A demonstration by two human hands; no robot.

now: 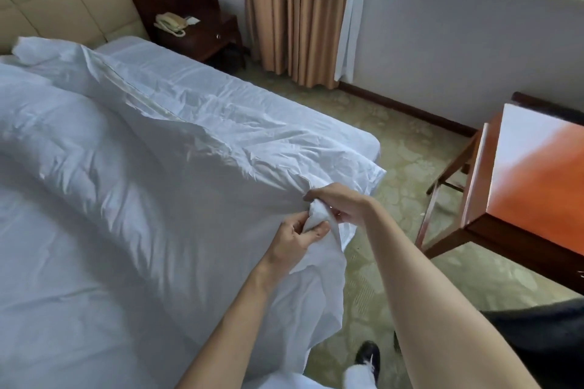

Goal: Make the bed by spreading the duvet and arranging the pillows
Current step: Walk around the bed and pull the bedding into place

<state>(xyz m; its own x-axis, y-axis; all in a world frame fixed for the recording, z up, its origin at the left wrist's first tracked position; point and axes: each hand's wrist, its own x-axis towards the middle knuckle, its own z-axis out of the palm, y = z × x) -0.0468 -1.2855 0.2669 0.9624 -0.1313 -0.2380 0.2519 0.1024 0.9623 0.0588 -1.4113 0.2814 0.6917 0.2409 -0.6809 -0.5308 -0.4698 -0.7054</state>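
Head view: a white duvet (132, 148) lies rumpled across the bed (354, 139), left. Both hands, left hand (295, 238) and right hand (339, 202), pinch its near corner. Patterned carpet (395, 142), curtains (297, 9) far, wooden table (534, 174) right, cut off.

One duvet (132, 148), two hands, one telephone (170, 23), one nightstand (202, 38), one table (534, 180).
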